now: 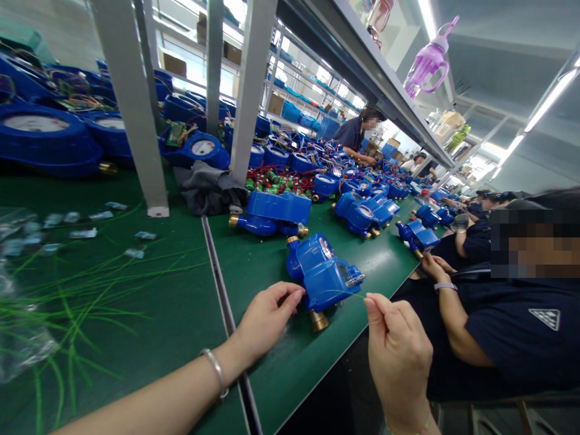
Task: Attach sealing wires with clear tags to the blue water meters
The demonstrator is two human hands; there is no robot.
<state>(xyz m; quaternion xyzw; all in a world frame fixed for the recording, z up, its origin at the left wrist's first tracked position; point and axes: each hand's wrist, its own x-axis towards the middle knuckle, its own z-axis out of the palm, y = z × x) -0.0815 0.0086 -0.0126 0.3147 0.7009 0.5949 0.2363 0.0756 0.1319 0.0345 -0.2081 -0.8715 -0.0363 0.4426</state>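
Observation:
A blue water meter (322,273) with brass end fittings lies on the green bench in front of me. My left hand (267,315), a silver bangle on its wrist, has its fingers pinched against the meter's near left edge. My right hand (399,356) is closed, pinching a thin green wire (348,294) that runs from its fingertips to the meter's right side.
Loose green wires (90,302) and small clear bags (67,223) lie at the left. Grey shelf posts (131,103) stand behind. More blue meters (276,211) fill the bench. A person in a dark shirt (498,314) sits close on my right; others work farther along.

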